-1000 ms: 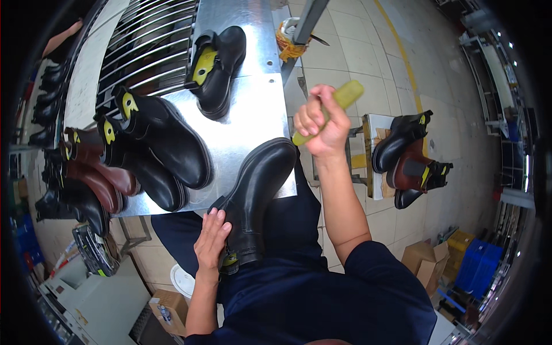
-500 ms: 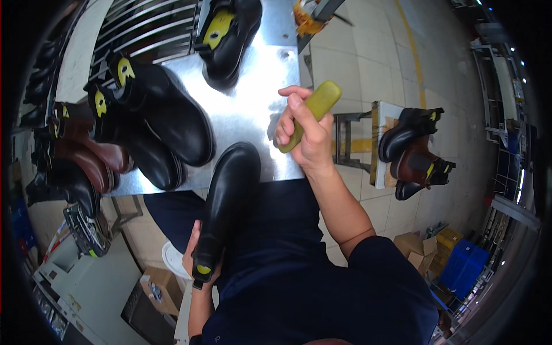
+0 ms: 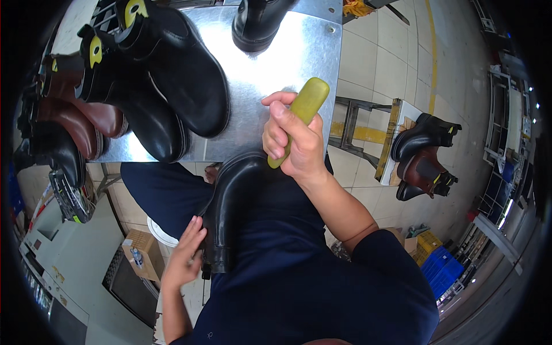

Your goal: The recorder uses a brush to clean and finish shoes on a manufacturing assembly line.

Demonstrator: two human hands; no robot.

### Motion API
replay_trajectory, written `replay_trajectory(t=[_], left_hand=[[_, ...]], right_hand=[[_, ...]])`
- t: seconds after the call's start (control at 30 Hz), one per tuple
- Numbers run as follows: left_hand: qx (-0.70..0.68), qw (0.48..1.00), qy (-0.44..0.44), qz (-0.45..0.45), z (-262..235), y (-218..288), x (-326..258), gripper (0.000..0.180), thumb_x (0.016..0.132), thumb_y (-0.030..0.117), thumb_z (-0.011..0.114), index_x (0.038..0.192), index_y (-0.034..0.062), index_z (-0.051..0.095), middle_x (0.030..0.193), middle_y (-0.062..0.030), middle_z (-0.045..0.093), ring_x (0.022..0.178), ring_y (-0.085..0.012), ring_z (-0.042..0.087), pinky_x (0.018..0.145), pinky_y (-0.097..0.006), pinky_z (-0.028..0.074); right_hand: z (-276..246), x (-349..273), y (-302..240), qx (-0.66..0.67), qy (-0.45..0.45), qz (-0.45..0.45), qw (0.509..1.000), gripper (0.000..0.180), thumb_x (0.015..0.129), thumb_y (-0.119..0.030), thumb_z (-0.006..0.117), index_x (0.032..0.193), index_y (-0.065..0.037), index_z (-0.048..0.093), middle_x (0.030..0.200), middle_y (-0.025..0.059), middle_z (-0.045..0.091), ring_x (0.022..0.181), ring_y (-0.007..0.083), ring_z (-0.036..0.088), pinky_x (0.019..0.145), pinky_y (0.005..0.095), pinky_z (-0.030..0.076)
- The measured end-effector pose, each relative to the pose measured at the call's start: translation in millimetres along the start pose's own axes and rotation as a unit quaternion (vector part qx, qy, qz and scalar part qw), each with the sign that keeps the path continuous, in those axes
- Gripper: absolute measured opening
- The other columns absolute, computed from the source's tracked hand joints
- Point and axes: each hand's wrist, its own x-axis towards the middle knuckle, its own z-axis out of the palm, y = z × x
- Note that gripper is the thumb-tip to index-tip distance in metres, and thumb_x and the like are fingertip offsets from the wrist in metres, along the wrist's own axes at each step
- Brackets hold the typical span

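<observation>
"Head view: where's the black boot (image 3: 225,201), and who has it?"

"Across the person's lap (image 3: 270,230), toe toward the near edge of the surface (image 3: 253,86). The left hand (image 3: 185,256) is at the left of the shaft, fingers loosely spread, not clasping; I can't tell how firmly it touches."

"And the right hand (image 3: 294,135)?"

"Closed around a yellow-green bar (image 3: 310,99), near the toe."

"How would the boot handle?"

"Fairly weighty, I'd judge: stiff at toe and heel, softer along the shaft, with smooth leather that could slip. I'd hold it by the shaft just above the heel. The bar looks firm and light; its middle suits a grip."
</observation>
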Motion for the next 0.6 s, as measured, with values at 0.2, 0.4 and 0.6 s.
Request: replay_trajectory(t=[0.2, 0.4, 0.6], left_hand=[[-0.114, 0.991, 0.061, -0.036, -16.3, 10.9, 83.2, 0.085, 0.081, 0.039, 0.083, 0.147, -0.0014, 0.049, 0.139, -0.0250, 0.060, 0.135, -0.0357, 0.054, 0.112, -0.041, 0.042], [-0.199, 0.969, 0.054, -0.133, 12.5, 25.3, 136.6, 0.079, 0.080, 0.044, 0.084, 0.136, -0.0044, 0.056, 0.117, -0.0209, 0.070, 0.111, -0.0280, 0.068, 0.100, -0.037, 0.050], [-0.144, 0.979, 0.043, -0.139, 10.9, 26.8, 144.6, 0.080, 0.083, 0.057, 0.077, 0.129, -0.0055, 0.057, 0.112, -0.0244, 0.070, 0.105, -0.0335, 0.070, 0.096, -0.039, 0.052]], right_hand=[[7.8, 0.6, 3.5, -0.016, -0.002, -0.010, 1.000, 0.025, 0.100, -0.021, 0.066, 0.109, 0.002, 0.061, 0.057, -0.0008, 0.043, 0.044, 0.0089, 0.040, 0.043, 0.0254, 0.033], [1.3, -4.0, 10.4, -0.041, -0.007, -0.039, 0.998, 0.025, 0.101, -0.021, 0.065, 0.108, 0.002, 0.060, 0.057, -0.0009, 0.042, 0.044, 0.0091, 0.040, 0.043, 0.0249, 0.033], [10.8, 3.2, 9.9, -0.085, 0.017, -0.005, 0.996, 0.022, 0.105, -0.022, 0.056, 0.108, 0.000, 0.060, 0.058, -0.0003, 0.042, 0.042, 0.0096, 0.039, 0.041, 0.0260, 0.034]])
